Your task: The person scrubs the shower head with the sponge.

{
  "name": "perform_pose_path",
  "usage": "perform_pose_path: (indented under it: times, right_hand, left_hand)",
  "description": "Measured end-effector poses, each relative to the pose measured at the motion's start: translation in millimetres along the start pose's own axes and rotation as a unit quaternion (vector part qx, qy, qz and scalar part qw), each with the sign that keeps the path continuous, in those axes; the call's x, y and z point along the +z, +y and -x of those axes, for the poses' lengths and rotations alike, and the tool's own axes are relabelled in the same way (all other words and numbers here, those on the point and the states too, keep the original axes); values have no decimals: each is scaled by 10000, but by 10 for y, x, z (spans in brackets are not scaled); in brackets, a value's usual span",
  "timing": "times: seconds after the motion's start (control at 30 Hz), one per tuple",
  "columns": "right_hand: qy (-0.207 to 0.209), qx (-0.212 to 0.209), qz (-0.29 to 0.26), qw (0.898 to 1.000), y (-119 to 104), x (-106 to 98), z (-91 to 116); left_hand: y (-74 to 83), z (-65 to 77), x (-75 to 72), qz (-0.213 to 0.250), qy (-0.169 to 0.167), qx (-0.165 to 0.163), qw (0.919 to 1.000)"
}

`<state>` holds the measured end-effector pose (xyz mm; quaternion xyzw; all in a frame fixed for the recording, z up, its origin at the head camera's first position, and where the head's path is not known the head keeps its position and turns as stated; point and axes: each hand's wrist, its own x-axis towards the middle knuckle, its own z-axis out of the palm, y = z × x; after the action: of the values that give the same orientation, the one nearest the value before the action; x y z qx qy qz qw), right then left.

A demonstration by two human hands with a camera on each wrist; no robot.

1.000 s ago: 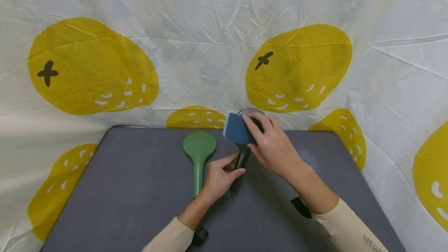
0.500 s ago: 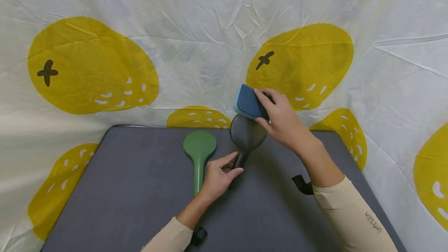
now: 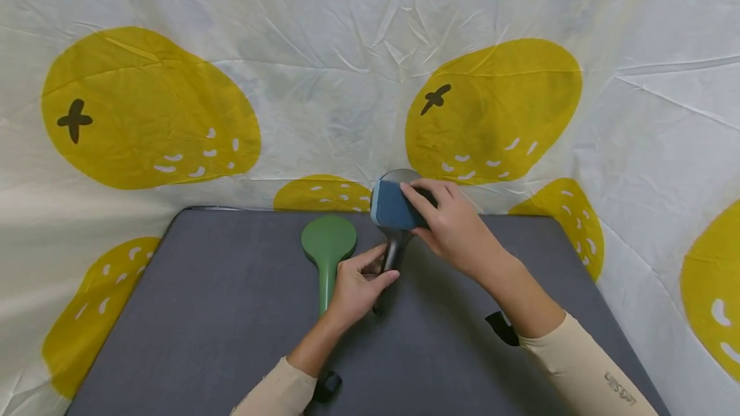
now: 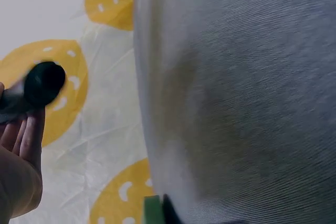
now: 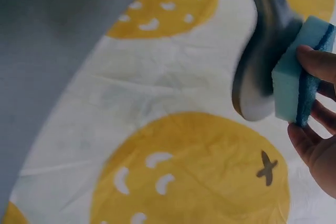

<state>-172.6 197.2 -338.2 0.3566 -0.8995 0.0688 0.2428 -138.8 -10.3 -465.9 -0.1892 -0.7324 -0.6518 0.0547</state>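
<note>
My left hand (image 3: 357, 287) grips the handle of a dark grey handheld shower head (image 3: 395, 255), holding it raised above the table with its round head away from me. In the left wrist view the round end of the handle (image 4: 46, 81) shows. My right hand (image 3: 457, 223) pinches a blue sponge (image 3: 396, 205) between thumb and fingers. The sponge lies against the shower head's broad back and hides much of it; in the right wrist view its light blue side (image 5: 294, 72) meets the head. A green shower head (image 3: 329, 239) lies on the table left of my hands.
The dark grey table (image 3: 231, 313) reaches back to a white cloth (image 3: 324, 121) printed with yellow shapes, which hangs behind and at both sides. Black straps (image 3: 502, 328) hang near both forearms.
My right hand lifted the sponge up to the shower head's far rim, then brought it back down over its middle. My left hand kept its grip, shifting only slightly.
</note>
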Motion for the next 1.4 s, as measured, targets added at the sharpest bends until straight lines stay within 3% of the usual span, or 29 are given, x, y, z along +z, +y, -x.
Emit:
perform_pose_path:
  times: [0.3, 0.5, 0.67, 0.77, 1.1, 1.27, 1.4]
  right_hand:
    - [190, -205, -57, 9996, -207, 244, 353]
    - [449, -239, -33, 9987, -230, 297, 406]
    - [628, -130, -136, 9978, -192, 259, 326]
    - [554, 70, -316, 9979, -116, 225, 247]
    - [-130, 636, -1022, 9926, 204, 153, -67]
    - [-582, 1019, -1386, 9834, 355, 108, -223]
    - [-718, 1219, -1439, 9794, 402, 104, -238]
  left_hand:
    - [16, -47, -61, 116, 127, 34, 9998]
    - [20, -48, -84, 172, 97, 6, 9998]
    - [36, -21, -106, 415, -153, -195, 9988]
    - [39, -10, -114, 317, -240, -235, 9989]
    - [-13, 36, -129, 207, -257, -651, 9973]
    - [-10, 59, -138, 193, -297, -662, 9972]
    - [-18, 77, -140, 158, -320, -613, 9975]
